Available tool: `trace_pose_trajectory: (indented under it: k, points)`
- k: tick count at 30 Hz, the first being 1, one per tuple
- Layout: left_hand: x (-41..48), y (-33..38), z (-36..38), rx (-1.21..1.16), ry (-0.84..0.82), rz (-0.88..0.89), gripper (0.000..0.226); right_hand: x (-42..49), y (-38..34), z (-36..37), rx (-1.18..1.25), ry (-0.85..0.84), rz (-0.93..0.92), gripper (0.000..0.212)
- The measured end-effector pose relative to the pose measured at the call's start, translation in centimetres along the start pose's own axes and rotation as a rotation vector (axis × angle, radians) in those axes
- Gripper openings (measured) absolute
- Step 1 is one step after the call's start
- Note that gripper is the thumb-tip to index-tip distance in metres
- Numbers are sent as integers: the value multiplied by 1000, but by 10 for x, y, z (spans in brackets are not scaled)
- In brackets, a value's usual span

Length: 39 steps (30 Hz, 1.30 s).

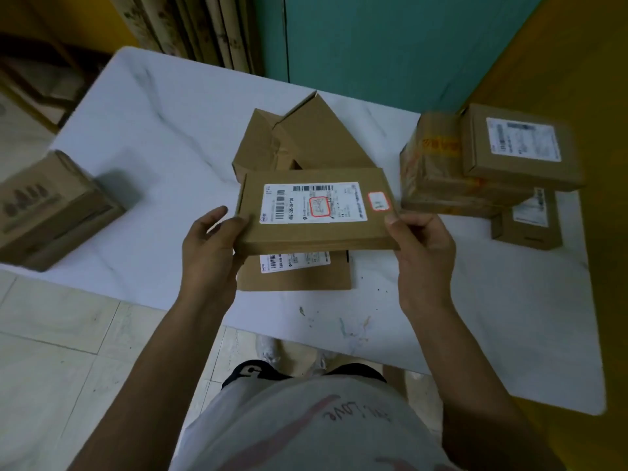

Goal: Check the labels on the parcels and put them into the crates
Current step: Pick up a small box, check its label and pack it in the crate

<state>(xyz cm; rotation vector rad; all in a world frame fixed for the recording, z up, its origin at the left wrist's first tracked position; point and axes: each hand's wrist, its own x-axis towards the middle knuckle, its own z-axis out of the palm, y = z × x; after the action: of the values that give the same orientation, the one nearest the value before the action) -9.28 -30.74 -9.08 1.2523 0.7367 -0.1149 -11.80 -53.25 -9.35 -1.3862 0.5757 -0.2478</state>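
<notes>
I hold the flat parcel (306, 234) above the table (153, 130), label (311, 202) facing up. My left hand (210, 246) and right hand (421, 253) each pinch one short end, thumb on top, fingers underneath.

Status: label check in progress. No crate is in view, so stowing is unconfirmed.

Remaining: a labelled parcel (295, 278) directly below the held one, plain cartons (312, 137) behind it, a stack (438, 171) to its right, and a box (51, 212) well to its left.

Clearance: bare tabletop lies left of the parcel. The near table edge passes under my forearms.
</notes>
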Motion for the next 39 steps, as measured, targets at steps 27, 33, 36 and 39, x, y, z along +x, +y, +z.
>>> trace_pose_trajectory:
  k: [27, 33, 36, 39]
  points:
    - [-4, 8, -1, 74, -346, 376, 36, 20, -20, -15, -792, -459, -570, 55]
    - [1, 9, -5, 173, -398, 302, 34, 8, -17, -3, -615, -320, -537, 52]
    - [-2, 3, -4, 263, -354, 332, 21, 14, -20, -6, -753, -261, -741, 44]
    - [-2, 6, -2, 30, -288, 259, 35, 18, -25, -5, -681, -213, -577, 34]
